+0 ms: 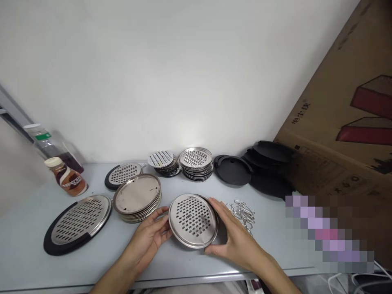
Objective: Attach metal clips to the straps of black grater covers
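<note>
Between my hands is a round metal grater disc [193, 220] with rows of slots, tilted toward me above the table's front part. My left hand [150, 232] grips its left rim with the fingertips. On the other side, my right hand [234, 234] has its thumb at the lower right rim and its fingers along the upper right. Just left of my left hand stands a stack of plain metal discs [137, 195]. A pile of small wire clips [242, 213] lies beyond my right hand.
Two black-rimmed graters [81, 220] lie on the left. Along the wall stand stacks of small grater discs [161, 159] and larger ones [196, 158], then black round holders [234, 170]. Bottles [69, 179] lean at far left; a large cardboard box [330, 143] stands right.
</note>
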A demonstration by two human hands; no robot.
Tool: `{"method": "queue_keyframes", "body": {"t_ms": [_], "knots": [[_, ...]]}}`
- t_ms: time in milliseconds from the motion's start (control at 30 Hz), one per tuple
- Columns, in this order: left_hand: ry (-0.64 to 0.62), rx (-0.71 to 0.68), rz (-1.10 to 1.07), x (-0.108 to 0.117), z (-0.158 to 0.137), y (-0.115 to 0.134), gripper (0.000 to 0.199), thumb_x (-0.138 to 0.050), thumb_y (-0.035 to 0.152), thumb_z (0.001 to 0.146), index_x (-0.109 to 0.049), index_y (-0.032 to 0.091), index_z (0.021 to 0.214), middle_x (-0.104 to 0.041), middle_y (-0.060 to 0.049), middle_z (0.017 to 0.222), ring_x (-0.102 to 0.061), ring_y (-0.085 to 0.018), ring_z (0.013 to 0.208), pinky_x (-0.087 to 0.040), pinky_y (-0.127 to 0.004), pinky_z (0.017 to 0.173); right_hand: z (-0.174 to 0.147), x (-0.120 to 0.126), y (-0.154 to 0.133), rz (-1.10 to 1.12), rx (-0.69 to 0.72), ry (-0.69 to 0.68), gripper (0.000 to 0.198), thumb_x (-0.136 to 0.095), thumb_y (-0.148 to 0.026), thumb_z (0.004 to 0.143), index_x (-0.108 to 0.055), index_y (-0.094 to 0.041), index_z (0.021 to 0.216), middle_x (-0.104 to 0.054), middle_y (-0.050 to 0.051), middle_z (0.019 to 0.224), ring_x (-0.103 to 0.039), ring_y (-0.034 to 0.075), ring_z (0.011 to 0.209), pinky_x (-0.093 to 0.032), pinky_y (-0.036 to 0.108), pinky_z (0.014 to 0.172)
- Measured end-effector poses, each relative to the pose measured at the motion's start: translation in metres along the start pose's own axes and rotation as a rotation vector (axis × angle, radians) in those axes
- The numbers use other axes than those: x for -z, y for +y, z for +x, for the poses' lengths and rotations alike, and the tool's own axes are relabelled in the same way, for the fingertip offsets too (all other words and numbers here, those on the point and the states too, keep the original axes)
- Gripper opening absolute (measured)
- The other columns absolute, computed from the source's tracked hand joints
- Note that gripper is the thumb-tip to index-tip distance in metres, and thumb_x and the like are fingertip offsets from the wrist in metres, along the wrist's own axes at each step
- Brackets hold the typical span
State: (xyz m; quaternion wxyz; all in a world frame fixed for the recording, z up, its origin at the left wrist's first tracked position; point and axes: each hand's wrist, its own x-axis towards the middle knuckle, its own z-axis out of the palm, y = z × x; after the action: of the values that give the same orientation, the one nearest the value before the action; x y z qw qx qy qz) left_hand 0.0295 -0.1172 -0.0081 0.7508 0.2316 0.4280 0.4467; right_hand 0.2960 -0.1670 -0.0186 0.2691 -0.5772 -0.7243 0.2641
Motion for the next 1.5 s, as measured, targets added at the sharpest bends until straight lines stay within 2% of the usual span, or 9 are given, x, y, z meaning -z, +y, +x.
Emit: {"method": "queue_keyframes", "body": {"t_ms": [233, 600, 700, 867, 1000, 1100, 1200, 1367, 1500], "knots": [[-0.123, -0.086, 0.202, 0.004, 0.001, 0.001, 0.032, -0.07, 0.024, 0.086, -0.059, 0.016, 0.115, -0.071, -0.009, 0.099, -0.065, -0.017, 0.088, -0.054, -0.033, 0.083, 0.002, -0.003, 0.001, -0.012, -0.02, -0.015, 0.106, -0.079, -0.055, 0.068, -0.021, -0.034, 0.154, -0.025, 0.005, 0.161, -0.008, 0.036, 0.149, -0.02, 0.058, 0.119], [-0.106, -0.227, 0.556, -0.003, -0.004, 0.0, 0.056, -0.079, 0.033, 0.074, -0.06, 0.014, 0.123, -0.062, -0.001, 0.079, -0.06, -0.015, 0.066, -0.049, -0.024, 0.054, 0.002, -0.007, 0.002, 0.004, 0.143, 0.072, 0.092, -0.077, -0.043, 0.075, -0.027, -0.032, 0.152, -0.036, 0.008, 0.155, -0.025, 0.031, 0.146, -0.022, 0.055, 0.12], [-0.102, -0.247, 0.633, -0.006, 0.001, -0.003, 0.056, -0.076, 0.033, 0.076, -0.058, 0.013, 0.124, -0.061, -0.002, 0.081, -0.059, -0.015, 0.067, -0.048, -0.024, 0.05, 0.002, -0.008, -0.003, 0.033, 0.107, 0.057, 0.091, -0.076, -0.038, 0.077, -0.025, -0.036, 0.152, -0.029, 0.005, 0.158, -0.028, 0.028, 0.146, -0.03, 0.047, 0.118], [-0.076, -0.256, 0.758, -0.004, 0.001, -0.003, 0.058, -0.069, 0.037, 0.081, -0.055, 0.012, 0.131, -0.063, -0.007, 0.089, -0.061, -0.019, 0.071, -0.05, -0.025, 0.048, 0.002, -0.003, -0.007, 0.022, 0.054, 0.047, 0.101, -0.081, -0.04, 0.07, -0.021, -0.041, 0.152, -0.009, 0.002, 0.163, -0.019, 0.028, 0.148, -0.029, 0.046, 0.118], [0.023, -0.504, 0.998, 0.002, -0.004, 0.002, 0.055, -0.067, 0.039, 0.084, -0.057, 0.021, 0.135, -0.064, -0.011, 0.107, -0.063, -0.024, 0.086, -0.055, -0.032, 0.068, 0.003, 0.0, -0.003, -0.025, -0.031, 0.057, 0.106, -0.078, -0.052, 0.07, -0.014, -0.042, 0.153, -0.009, 0.003, 0.164, -0.013, 0.033, 0.149, -0.027, 0.053, 0.117], [-0.026, -0.635, 1.237, 0.007, -0.007, 0.005, 0.055, -0.069, 0.04, 0.083, -0.058, 0.029, 0.135, -0.061, -0.011, 0.122, -0.06, -0.03, 0.106, -0.05, -0.041, 0.093, 0.003, 0.001, -0.001, -0.034, -0.067, 0.022, 0.106, -0.075, -0.06, 0.07, -0.012, -0.041, 0.154, -0.016, 0.003, 0.163, -0.008, 0.036, 0.15, -0.026, 0.06, 0.116], [-0.093, -0.598, 1.41, 0.013, -0.007, 0.003, 0.07, -0.074, 0.043, 0.076, -0.051, 0.033, 0.141, -0.05, -0.01, 0.143, -0.044, -0.037, 0.132, -0.035, -0.052, 0.111, 0.003, 0.002, -0.001, -0.026, -0.04, 0.023, 0.106, -0.075, -0.057, 0.071, -0.013, -0.041, 0.154, -0.017, 0.003, 0.163, -0.014, 0.034, 0.149, -0.027, 0.056, 0.117], [-0.172, -0.552, 1.531, 0.02, 0.002, -0.005, 0.097, -0.08, 0.044, 0.07, -0.029, 0.033, 0.153, -0.02, -0.009, 0.163, -0.019, -0.04, 0.147, -0.024, -0.058, 0.116, 0.008, 0.003, -0.002, -0.038, -0.054, 0.076, 0.107, -0.075, -0.059, 0.071, -0.013, -0.038, 0.155, -0.015, 0.005, 0.164, -0.018, 0.031, 0.149, -0.027, 0.052, 0.117], [-0.218, -0.617, 1.513, 0.018, 0.012, -0.006, 0.097, -0.08, 0.047, 0.07, -0.031, 0.032, 0.152, -0.024, -0.01, 0.162, -0.02, -0.04, 0.147, -0.023, -0.057, 0.117, 0.011, 0.002, -0.001, -0.028, -0.031, 0.071, 0.107, -0.073, -0.059, 0.072, -0.012, -0.033, 0.156, -0.023, 0.007, 0.161, -0.021, 0.029, 0.148, -0.026, 0.051, 0.119]]}}
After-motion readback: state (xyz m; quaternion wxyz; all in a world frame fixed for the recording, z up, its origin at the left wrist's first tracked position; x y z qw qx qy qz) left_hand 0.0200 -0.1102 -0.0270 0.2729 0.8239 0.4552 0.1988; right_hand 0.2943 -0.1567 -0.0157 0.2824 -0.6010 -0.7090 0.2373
